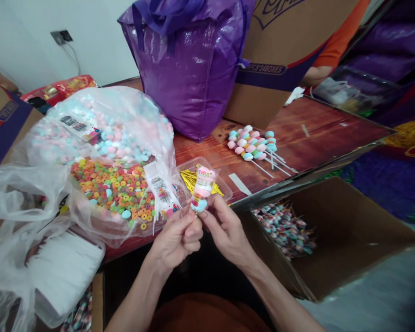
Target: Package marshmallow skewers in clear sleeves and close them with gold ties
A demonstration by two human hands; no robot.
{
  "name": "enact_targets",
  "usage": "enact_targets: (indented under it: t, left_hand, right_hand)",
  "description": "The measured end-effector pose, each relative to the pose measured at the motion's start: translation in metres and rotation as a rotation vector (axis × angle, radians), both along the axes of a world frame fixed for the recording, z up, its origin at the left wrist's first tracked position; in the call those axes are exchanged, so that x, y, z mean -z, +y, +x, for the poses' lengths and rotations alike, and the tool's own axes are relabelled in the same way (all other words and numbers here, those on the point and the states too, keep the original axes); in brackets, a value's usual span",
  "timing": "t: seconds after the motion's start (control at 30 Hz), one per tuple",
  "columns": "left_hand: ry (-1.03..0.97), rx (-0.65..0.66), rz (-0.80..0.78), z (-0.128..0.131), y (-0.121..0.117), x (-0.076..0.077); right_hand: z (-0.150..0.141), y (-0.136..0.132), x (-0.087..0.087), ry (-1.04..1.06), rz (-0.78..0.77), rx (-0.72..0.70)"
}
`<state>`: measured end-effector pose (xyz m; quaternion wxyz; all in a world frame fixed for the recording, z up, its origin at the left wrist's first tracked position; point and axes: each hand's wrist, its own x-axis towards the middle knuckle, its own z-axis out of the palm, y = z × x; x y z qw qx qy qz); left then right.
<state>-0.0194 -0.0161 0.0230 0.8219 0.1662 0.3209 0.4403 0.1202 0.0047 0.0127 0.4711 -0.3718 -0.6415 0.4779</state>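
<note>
A wrapped candy skewer (202, 190) with pink and blue candies stands upright in front of me, its clear printed wrapper around it. My left hand (180, 236) is closed around its lower end, where the stick is hidden by the fingers. My right hand (226, 228) pinches the wrapper's base from the other side. Just behind the hands lies a clear plastic tray (228, 188) of gold twist ties (189, 179). Left of the tray, a stack of printed wrappers (162, 190) rests on a big clear bag of loose candies (117, 184).
Unwrapped candy skewers (251, 144) lie on the red-brown table (297, 129). Behind stand a purple bag (190, 69) and a cardboard box (263, 92). An open carton (339, 240) of wrapped candies sits below right. White sticks (65, 272) fill a container at left. A co-worker's orange sleeve (346, 39) shows.
</note>
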Motion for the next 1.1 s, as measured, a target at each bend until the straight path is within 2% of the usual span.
enact_targets:
  t: [0.13,0.23,0.37,0.47,0.53,0.6,0.7,0.77,0.83,1.0,1.1]
  left_hand:
    - [-0.017,0.018,-0.018,-0.001,0.004,0.002]
    - [0.070,-0.032,0.005,0.003,0.003,0.002]
    - [0.376,-0.298,0.168,0.012,-0.005,0.005]
    - [0.624,-0.446,0.310,0.014,-0.011,0.010]
    - [0.709,-0.486,0.343,0.013,-0.013,0.011]
    - [0.679,-0.505,0.322,0.012,-0.011,0.011]
    - [0.438,-0.465,0.186,0.010,-0.004,0.008]
    - [0.262,-0.413,0.048,0.009,0.001,0.006]
    - [0.134,-0.373,-0.074,0.008,0.005,0.005]
    - [-0.026,-0.350,-0.243,0.005,0.010,0.003]
    - [-0.075,-0.339,-0.273,0.006,0.009,0.001]
  right_hand:
    - [0.000,0.000,0.002,-0.017,-0.005,-0.004]
    - [-0.002,-0.001,0.008,-0.083,0.058,0.040]
    - [-0.004,-0.003,0.012,-0.200,0.172,0.128]
    - [-0.005,-0.003,0.005,-0.260,0.214,0.143]
    - [-0.006,-0.003,-0.001,-0.235,0.147,0.116]
    - [-0.007,-0.001,-0.006,-0.114,-0.030,0.060]
    - [-0.009,0.003,-0.007,0.151,-0.335,-0.032]
    - [-0.009,0.004,-0.003,0.211,-0.391,-0.041]
    - [-0.006,0.004,0.002,0.120,-0.252,0.017]
    - [0.004,0.006,0.012,-0.212,0.496,0.184]
    - [0.005,0.010,0.012,-0.328,0.730,0.246]
